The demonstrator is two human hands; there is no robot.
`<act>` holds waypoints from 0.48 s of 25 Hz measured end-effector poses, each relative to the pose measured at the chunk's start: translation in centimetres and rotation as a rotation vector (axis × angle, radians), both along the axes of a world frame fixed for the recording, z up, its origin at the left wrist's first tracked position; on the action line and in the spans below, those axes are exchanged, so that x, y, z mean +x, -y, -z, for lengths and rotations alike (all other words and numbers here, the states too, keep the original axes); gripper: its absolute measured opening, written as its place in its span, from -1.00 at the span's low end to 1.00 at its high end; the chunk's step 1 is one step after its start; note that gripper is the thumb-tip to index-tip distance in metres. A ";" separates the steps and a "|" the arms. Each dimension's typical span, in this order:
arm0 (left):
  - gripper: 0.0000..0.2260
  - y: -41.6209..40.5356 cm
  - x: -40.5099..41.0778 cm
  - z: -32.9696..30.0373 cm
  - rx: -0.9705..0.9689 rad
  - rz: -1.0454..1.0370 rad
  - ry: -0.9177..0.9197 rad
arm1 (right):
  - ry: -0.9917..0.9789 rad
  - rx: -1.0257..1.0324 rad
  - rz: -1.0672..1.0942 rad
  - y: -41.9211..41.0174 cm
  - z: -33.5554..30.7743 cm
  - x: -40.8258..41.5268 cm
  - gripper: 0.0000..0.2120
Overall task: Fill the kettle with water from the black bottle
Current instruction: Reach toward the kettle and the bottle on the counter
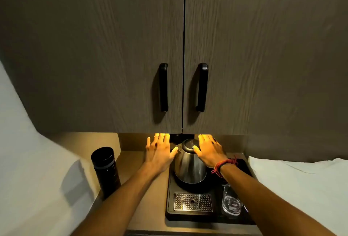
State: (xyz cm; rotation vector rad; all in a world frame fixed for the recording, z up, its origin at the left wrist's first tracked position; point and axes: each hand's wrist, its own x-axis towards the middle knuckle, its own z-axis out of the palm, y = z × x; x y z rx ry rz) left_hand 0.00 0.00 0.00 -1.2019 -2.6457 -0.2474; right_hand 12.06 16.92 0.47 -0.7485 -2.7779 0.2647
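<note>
A steel kettle (190,166) with a dark lid stands on its base at the back of a black tray (170,198). The lid looks closed. My left hand (160,152) hovers open just left of the kettle, thumb near its spout. Over the kettle's right side my right hand (209,151) is spread flat, thumb close to the lid, a red thread band on the wrist. Neither hand holds anything. The black bottle (106,169) stands upright with its cap on, at the left of the counter, apart from both hands.
A clear glass (231,201) stands on the tray's right side beside a metal drip grate (193,202). Dark cabinet doors with two black handles (163,87) hang low over the niche. White walls flank the narrow counter.
</note>
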 end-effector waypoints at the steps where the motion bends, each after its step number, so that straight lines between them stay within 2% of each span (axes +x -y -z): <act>1: -0.35 -0.7 -0.4 0.2 -0.012 -0.015 0.005 | 0.002 -0.033 0.037 -0.7 0.3 -0.7 -0.49; 7: -0.34 -2.8 -1.3 2.3 -0.070 -0.020 0.039 | 0.127 -0.125 0.167 -1.2 1.7 -3.5 -0.43; 11: -0.34 -3.1 -2.4 2.9 -0.091 -0.030 0.062 | 0.107 -0.182 0.201 -1.3 1.2 -4.3 -0.65; 12: -0.34 -3.1 -2.5 3.1 -0.094 -0.028 0.056 | 0.131 -0.261 0.206 -1.1 1.2 -4.2 -0.67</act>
